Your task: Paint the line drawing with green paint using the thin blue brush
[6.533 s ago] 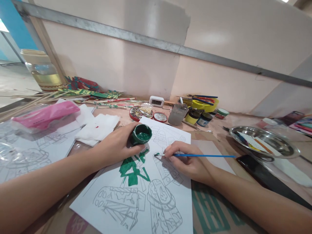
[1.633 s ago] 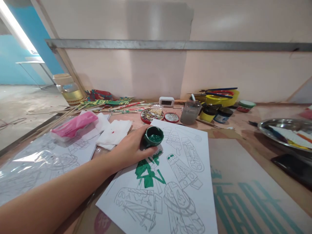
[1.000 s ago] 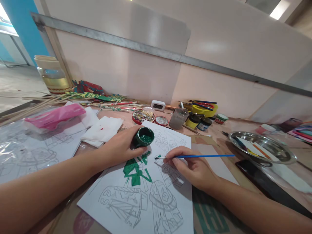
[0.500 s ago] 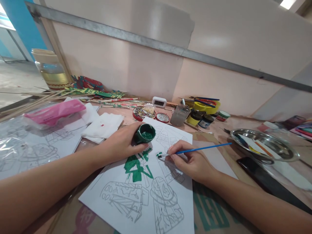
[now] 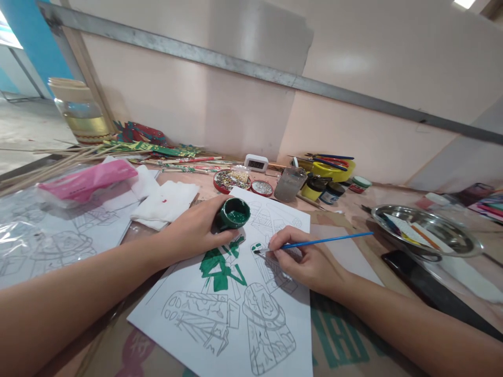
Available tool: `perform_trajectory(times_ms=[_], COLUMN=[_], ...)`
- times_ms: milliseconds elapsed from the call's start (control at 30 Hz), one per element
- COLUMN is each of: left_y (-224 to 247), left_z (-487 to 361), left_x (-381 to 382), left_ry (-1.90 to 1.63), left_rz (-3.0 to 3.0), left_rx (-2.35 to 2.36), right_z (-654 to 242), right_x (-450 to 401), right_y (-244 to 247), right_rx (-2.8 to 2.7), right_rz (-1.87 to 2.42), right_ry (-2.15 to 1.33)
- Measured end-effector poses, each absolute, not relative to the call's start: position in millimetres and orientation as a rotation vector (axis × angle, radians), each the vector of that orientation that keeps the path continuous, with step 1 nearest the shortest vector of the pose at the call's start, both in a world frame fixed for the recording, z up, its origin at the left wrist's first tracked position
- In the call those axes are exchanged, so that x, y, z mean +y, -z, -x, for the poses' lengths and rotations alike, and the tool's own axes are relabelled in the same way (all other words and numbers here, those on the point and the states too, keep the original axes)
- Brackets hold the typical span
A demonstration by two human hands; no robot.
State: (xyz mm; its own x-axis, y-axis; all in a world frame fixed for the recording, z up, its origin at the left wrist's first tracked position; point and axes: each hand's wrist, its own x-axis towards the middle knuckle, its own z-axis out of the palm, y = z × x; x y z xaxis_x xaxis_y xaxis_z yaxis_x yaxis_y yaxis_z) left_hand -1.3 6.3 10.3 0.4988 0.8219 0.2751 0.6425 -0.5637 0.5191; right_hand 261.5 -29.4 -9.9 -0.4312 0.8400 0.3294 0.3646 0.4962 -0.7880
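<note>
A white sheet of paper (image 5: 212,335) with pencil line drawings lies in front of me, one drawing partly filled in green. My left hand (image 5: 198,225) is wrapped round a small open jar of green paint (image 5: 236,213), tilted toward me above the paper. Pinched in the fingers of my right hand (image 5: 304,262) is a thin blue paintbrush (image 5: 326,241). Its dark bristles rest at or just over the small green spots on the upper right drawing. My right hand hides part of that drawing.
Behind the paper stand a cup of cloudy water (image 5: 290,184), paint jars (image 5: 332,193), a red tray of beads (image 5: 231,181) and a small digital clock (image 5: 256,163). To the right sits a metal bowl (image 5: 471,248); to the left, folded tissue (image 5: 165,204) and a pink packet (image 5: 90,180).
The brush tip has shifted very slightly on the same drawing. My left hand and the jar stay almost where they were.
</note>
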Motion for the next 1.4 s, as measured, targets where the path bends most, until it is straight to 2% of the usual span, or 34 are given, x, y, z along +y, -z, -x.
perform_trajectory(times_ms=[433, 700, 1400], left_y=[-9.6, -11.9, -9.3], left_z=[1.5, 0.8, 1.2], left_x=[7.1, 6.3, 6.8], left_ry=[-0.728, -0.71, -0.729], left_rz=[-2.396, -2.391, -2.382], left_rx=[1.23, 1.237, 1.233], right_z=[-260.7, -263.6, -262.9], right_x=[-29.7, -29.9, -30.3], right_y=[10.6, 7.9, 8.5], right_rx=[-2.018, -2.057, -2.016], right_rz=[0.975, 0.909, 0.95], right_ry=[-0.831, -0.69, -0.789])
